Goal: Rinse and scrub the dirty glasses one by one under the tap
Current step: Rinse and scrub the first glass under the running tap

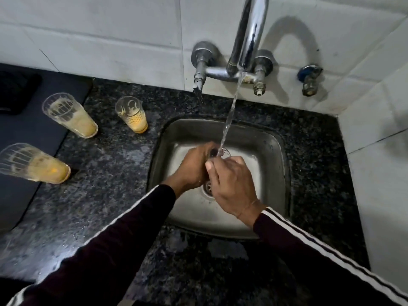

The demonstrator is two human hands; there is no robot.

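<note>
Three dirty glasses (70, 115) wait on counter (114, 195); I see left hand (194, 168) and right hand (231, 186) gripping glass (221, 153), mouth under stream (229, 115) to fill.

The tap (247, 40) is glossy chromed metal, and the sink (271, 142) is duller brushed steel, wet. The counter (106, 202) is polished speckled dark stone, the wall (110, 29) smooth pale tile with a scuffed look. Three clear glasses (68, 114) are smeared inside with yellowish residue; the sleeves (110, 246) are dark matt cloth with white stripes.
</note>
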